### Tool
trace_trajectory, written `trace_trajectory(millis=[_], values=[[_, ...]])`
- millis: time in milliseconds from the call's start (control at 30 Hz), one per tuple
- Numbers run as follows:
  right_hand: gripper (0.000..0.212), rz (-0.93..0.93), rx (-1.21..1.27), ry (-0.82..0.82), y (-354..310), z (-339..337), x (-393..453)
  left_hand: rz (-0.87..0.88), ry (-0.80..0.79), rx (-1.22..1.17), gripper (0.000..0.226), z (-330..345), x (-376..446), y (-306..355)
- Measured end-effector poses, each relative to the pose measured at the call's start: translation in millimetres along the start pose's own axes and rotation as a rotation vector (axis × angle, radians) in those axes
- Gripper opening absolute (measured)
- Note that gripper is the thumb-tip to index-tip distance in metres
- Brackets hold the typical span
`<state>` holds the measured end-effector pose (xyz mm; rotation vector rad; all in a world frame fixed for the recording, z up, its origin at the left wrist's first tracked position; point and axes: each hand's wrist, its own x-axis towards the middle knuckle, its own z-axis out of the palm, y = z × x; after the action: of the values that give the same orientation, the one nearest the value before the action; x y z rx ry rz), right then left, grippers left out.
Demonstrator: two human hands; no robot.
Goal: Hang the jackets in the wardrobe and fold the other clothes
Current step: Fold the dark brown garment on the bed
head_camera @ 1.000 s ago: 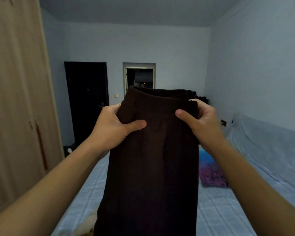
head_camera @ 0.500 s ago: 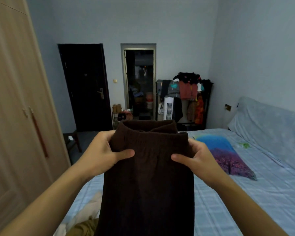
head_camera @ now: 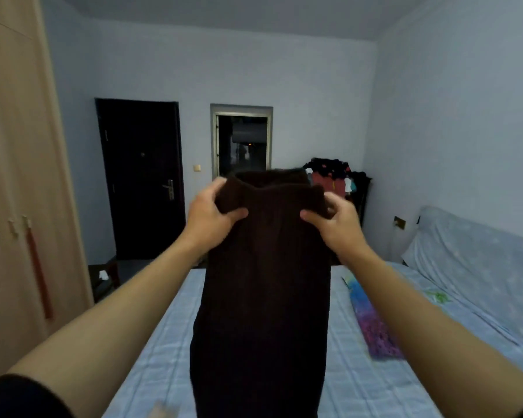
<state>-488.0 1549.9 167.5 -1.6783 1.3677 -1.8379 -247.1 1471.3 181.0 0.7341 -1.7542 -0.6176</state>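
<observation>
A dark brown garment [head_camera: 266, 297] hangs straight down in front of me over the bed [head_camera: 360, 381]. Its elastic top edge is pinched at both corners. My left hand [head_camera: 212, 215] grips the left corner, thumb across the front. My right hand [head_camera: 332, 224] grips the right corner the same way. Both arms are stretched out at about chest height. The lower end of the garment runs out of view at the bottom. The beige wardrobe [head_camera: 15, 191] stands shut on the left.
A blue and purple pillow [head_camera: 372, 324] lies on the bed to the right. A rack piled with clothes [head_camera: 335, 176] stands at the far wall. A dark door [head_camera: 142, 179] and an open doorway [head_camera: 242, 140] are behind. A light cover drapes the headboard [head_camera: 477, 260].
Both hands lifted the garment back up and pushed it farther out from me. The camera tilted up again. The grip on the two top corners stayed the same.
</observation>
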Motion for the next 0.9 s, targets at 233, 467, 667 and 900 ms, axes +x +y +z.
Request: trace_trajectory(millis=[233,467,667,900], values=[[0.026,-0.285,0.042,0.013,-69,-22,24,0.359,0.088,-0.057,0.046,-32,24,67],[0.028,-0.209,0.018,-0.093,-43,-33,-40,0.223,0.01,-0.033,0.04,-21,-49,53],[0.026,0.008,-0.045,-0.188,18,-45,-161,-0.033,-0.182,-0.032,0.044,5,-174,17],[0.034,0.274,-0.141,-0.323,78,-63,-344,-0.243,-0.31,0.08,0.041,40,-365,-38]])
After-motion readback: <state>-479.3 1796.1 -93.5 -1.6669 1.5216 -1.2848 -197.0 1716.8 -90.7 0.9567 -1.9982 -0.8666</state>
